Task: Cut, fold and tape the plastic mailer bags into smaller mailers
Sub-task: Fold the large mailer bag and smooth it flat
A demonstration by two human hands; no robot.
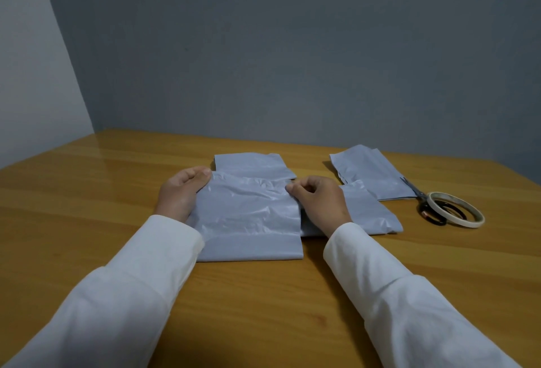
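A grey plastic mailer piece (248, 218) lies folded on the wooden table (87, 192) in front of me. My left hand (180, 194) holds its left edge, thumb on top and fingers tucked under. My right hand (317, 200) pinches its upper right corner with curled fingers. A smaller grey piece (254, 165) lies just behind it. Another grey piece (369, 209) sticks out from under my right hand. Further right lies a grey mailer bag (371, 172). Scissors (421, 196) and a roll of tape (455, 212) sit at the right, the roll lying over the black handles.
The table meets a grey wall at the back and a paler wall at the left. White sleeves (131, 294) cover both forearms over the near part of the table.
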